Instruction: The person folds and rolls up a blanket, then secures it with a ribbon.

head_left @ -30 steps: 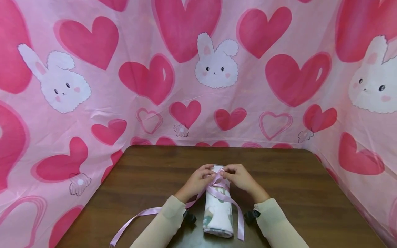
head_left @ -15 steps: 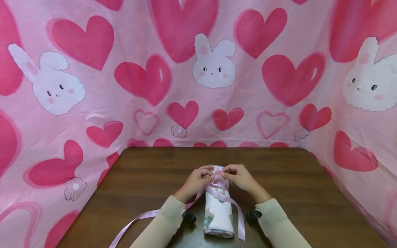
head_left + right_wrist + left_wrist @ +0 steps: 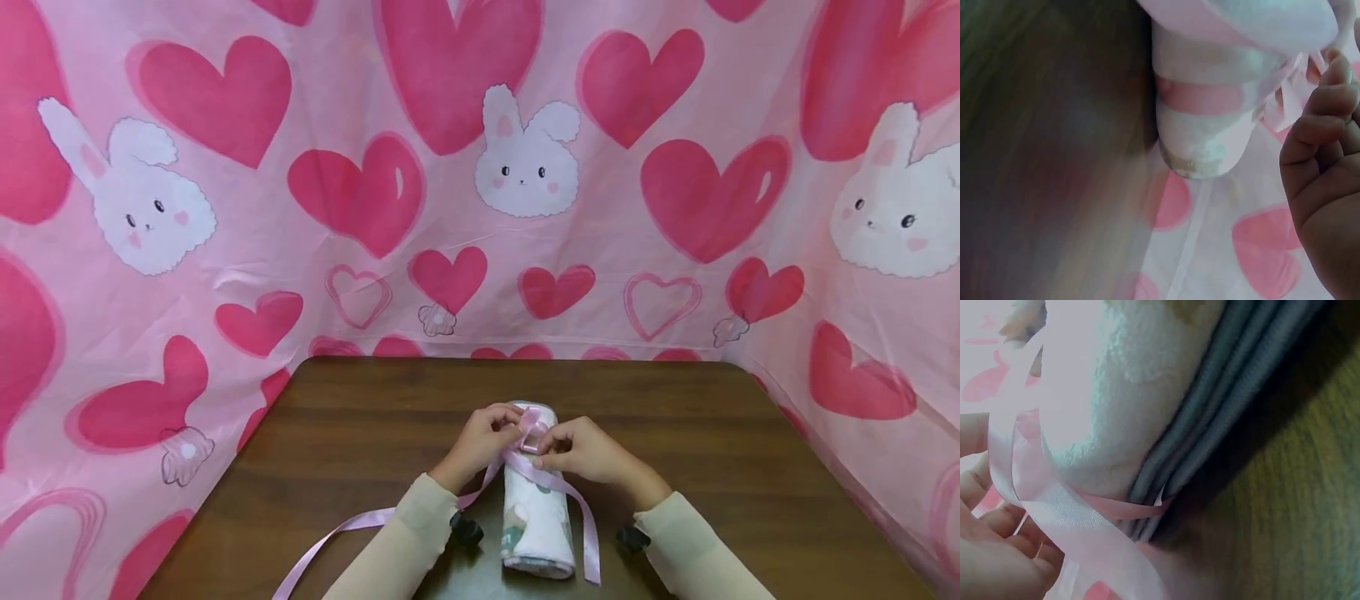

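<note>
A rolled blanket (image 3: 534,525), white and fuzzy with a faint green print, lies lengthwise on the table. Pink satin ribbon (image 3: 555,482) wraps its far part and forms a loop on top. My left hand (image 3: 483,437) pinches the ribbon at the left side of this loop. Close to the blanket's right side is my right hand (image 3: 588,454), index finger and thumb bent at the ribbon; whether they pinch it is unclear. The left wrist view shows grey-blue layered edges of the blanket (image 3: 1197,419) and ribbon (image 3: 1079,519) crossing by the fingers.
One long ribbon tail (image 3: 337,533) trails left over the brown wooden table (image 3: 390,400); the other hangs down on the blanket's right. A pink curtain (image 3: 517,275) with hearts and rabbits stands behind the table and on both sides.
My right hand has come down from the loop's top to its lower right side, with finger and thumb farther apart. My left hand keeps its pinch. The camera view has shifted slightly.
</note>
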Demonstrator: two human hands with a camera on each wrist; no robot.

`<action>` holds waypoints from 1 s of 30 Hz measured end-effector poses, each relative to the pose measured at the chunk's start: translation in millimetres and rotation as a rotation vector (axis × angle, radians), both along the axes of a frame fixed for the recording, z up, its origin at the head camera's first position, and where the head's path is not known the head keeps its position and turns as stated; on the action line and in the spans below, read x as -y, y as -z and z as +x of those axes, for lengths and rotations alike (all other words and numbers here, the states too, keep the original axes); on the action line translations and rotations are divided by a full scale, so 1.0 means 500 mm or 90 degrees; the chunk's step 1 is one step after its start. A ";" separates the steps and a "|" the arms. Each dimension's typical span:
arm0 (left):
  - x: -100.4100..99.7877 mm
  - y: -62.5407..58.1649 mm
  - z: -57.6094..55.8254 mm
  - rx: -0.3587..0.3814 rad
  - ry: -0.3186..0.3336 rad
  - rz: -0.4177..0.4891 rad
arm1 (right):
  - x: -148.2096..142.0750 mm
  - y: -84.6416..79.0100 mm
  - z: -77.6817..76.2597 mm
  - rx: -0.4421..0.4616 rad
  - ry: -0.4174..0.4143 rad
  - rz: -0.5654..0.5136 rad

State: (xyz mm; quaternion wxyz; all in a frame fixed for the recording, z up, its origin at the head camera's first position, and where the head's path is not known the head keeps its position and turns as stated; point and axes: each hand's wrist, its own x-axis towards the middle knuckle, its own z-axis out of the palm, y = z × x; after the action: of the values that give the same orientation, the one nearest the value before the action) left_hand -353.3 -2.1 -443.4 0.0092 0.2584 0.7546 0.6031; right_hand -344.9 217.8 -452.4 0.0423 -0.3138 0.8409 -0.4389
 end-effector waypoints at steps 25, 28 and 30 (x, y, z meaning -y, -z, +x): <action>-0.011 0.064 -0.047 0.168 -0.051 0.099 | 0.024 -0.007 0.012 -0.048 -0.048 0.057; -0.011 0.063 -0.046 0.179 -0.068 0.095 | 0.024 -0.010 0.014 -0.027 -0.027 0.061; -0.011 0.057 -0.043 0.185 -0.073 0.090 | 0.026 -0.012 0.015 -0.013 -0.012 0.080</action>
State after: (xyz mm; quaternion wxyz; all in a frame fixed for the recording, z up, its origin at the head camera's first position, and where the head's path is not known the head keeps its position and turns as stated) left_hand -374.8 3.2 -471.8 0.0651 0.1251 0.7145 0.6853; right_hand -337.3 204.8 -446.6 0.0575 -0.3226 0.8642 -0.3818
